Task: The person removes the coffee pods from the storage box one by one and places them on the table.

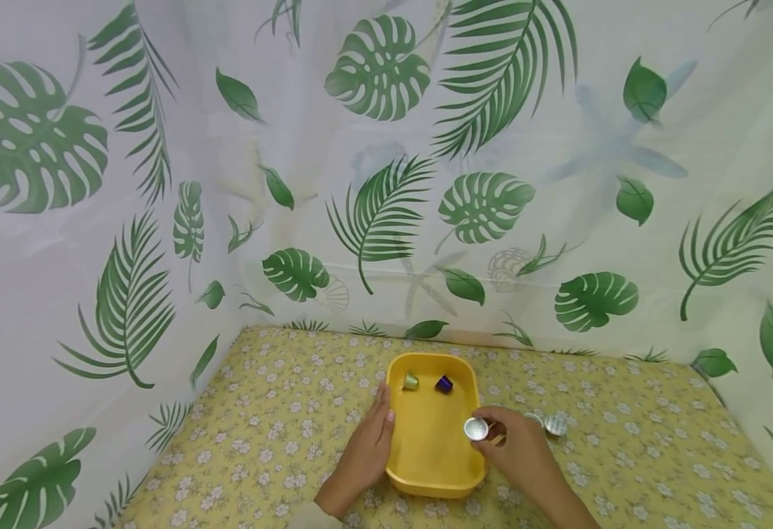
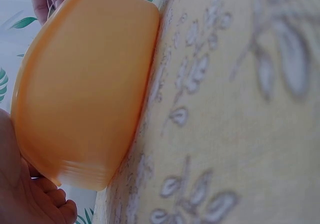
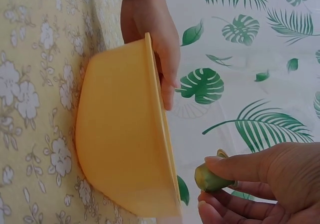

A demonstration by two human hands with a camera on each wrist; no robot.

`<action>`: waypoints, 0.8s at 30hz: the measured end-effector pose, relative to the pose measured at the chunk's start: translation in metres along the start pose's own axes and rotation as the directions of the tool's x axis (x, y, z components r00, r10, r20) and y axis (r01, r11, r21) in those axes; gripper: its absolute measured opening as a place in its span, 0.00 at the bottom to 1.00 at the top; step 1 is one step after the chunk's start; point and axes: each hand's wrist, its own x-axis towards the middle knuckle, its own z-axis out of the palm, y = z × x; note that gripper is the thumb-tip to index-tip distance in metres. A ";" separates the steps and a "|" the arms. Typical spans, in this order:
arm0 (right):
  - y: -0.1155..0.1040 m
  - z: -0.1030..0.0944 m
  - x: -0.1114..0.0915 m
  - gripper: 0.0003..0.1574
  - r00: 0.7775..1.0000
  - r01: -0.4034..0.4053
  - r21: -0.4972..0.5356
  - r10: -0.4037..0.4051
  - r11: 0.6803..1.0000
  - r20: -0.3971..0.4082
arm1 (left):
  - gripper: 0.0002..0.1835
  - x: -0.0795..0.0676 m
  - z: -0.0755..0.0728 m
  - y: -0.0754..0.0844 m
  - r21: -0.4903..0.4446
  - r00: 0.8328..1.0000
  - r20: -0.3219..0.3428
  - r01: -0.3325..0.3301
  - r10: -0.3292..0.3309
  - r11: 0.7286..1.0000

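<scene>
My left hand [image 1: 367,444] grips the left side of a yellow plastic basin [image 1: 431,448], its thumb near the rim; in the left wrist view its fingers curl at the rim. Over the basin's right rim, my right hand [image 1: 522,450] pinches a green coffee capsule [image 3: 212,178] between thumb and fingers. From the head, that capsule's round silver lid faces up. Inside the basin, toward the far end, lie a light green coffee capsule [image 1: 411,382] and a dark blue one [image 1: 444,385], set apart from each other.
Silver-topped round pieces [image 1: 555,424] lie on the table just right of the basin, partly hidden behind my right hand. A yellow floral cloth [image 1: 281,441] covers the table. Leaf-patterned sheeting [image 1: 413,308] hangs along the back and sides.
</scene>
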 end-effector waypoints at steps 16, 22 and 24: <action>0.027 -0.019 0.000 0.26 0.999 -0.037 -0.019 0.037 0.999 -0.029 | 0.36 -0.001 0.000 -0.001 -0.009 1.000 0.016 0.027 -0.027 1.000; 0.040 -0.018 0.000 0.24 0.998 -0.050 -0.050 0.048 0.997 -0.031 | 0.36 -0.001 0.000 0.000 -0.011 1.000 0.013 0.020 -0.020 1.000; 0.044 -0.017 0.001 0.24 0.998 -0.047 -0.056 0.045 0.997 -0.031 | 0.37 -0.001 0.000 0.000 -0.013 1.000 0.012 0.019 -0.019 1.000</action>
